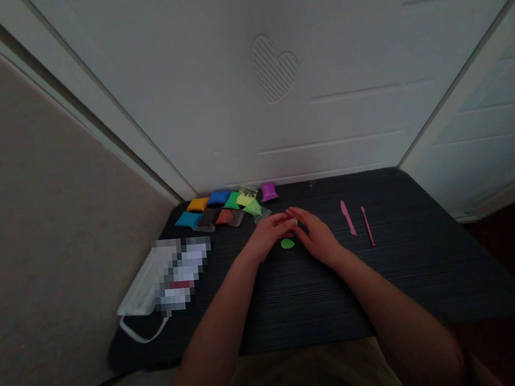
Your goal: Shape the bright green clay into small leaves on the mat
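Note:
Both hands meet above the middle of the dark table, fingertips together. A small bit of bright green modelling clay (296, 221) shows between the fingers; most of it is hidden. My left hand (270, 232) reaches in with its fingers closed against the clay. From the other side, my right hand (318, 237) curls around the same bit, thumb towards me. Just below the hands, a flat green leaf-shaped clay piece (287, 243) lies on the table. Behind my left hand is an opened clear bag with light green clay (253, 208).
Several coloured clay packets (219, 197) lie at the back left, with a purple packet (268, 191) beside them. A pink plastic knife (347, 218) and a thin pink tool (368, 226) lie right. A white power strip (140, 285) and a blurred-out object (186, 276) sit left.

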`<state>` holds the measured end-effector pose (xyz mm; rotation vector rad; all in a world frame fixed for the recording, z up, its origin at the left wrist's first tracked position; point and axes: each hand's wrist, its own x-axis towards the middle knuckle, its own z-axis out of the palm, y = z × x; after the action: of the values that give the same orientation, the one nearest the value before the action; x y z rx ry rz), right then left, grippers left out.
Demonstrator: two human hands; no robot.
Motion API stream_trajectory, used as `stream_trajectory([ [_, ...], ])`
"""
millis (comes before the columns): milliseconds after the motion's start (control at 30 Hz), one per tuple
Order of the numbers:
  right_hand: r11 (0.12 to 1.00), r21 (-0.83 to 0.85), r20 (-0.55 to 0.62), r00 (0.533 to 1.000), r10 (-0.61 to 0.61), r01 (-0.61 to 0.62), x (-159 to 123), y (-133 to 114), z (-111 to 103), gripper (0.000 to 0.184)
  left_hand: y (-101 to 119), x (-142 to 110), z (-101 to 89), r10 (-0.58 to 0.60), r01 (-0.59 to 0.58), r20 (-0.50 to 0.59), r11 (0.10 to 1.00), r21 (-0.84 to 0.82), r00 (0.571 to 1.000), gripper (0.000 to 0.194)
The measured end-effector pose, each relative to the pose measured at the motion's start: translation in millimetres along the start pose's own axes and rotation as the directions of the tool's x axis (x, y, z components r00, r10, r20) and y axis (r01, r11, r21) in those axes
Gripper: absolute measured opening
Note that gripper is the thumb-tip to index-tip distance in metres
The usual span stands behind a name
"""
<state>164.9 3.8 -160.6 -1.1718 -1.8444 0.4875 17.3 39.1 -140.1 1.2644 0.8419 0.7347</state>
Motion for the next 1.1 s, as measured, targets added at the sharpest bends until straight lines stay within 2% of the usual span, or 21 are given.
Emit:
stream_trajectory([
  [100, 0.996, -0.081, 0.001, 0.999, -0.041, 0.041, -0.2, 3.1, 2.3, 0.040, -7.6, 7.2, -3.8, -0.033, 0.035, 0.017, 0.986, -0.166, 0.999, 0.033],
  [267, 0.995, -0.094, -0.033, 0.999, -0.039, 0.035, 0.2, 9.1, 3.3, 0.040, -20.9, 13.3, -17.7, -0.024, 0.000, -0.071, 0.950, -0.313, 0.997, 0.026],
  [467, 0.996, -0.093, -0.056, 0.998, 0.003, -0.008, 2.6, 7.3, 7.2, 0.029, -28.3, 12.2, -17.7, -0.031, 0.003, -0.077, 0.940, -0.342, 0.997, 0.023],
  [900, 0.992, -0.125, -0.060, 0.998, 0.012, -0.019, 2.3, 6.8, 6.1, 0.030, -26.8, 6.7, -9.4, -0.009, -0.018, -0.082, 0.945, -0.327, 0.997, 0.033],
  [1100, 0.997, -0.083, -0.033, 0.999, 0.006, -0.008, 2.2, 2.3, 2.5, 0.025, -28.5, 5.3, -10.7, -0.002, -0.033, -0.120, 0.957, -0.287, 0.993, 0.027],
])
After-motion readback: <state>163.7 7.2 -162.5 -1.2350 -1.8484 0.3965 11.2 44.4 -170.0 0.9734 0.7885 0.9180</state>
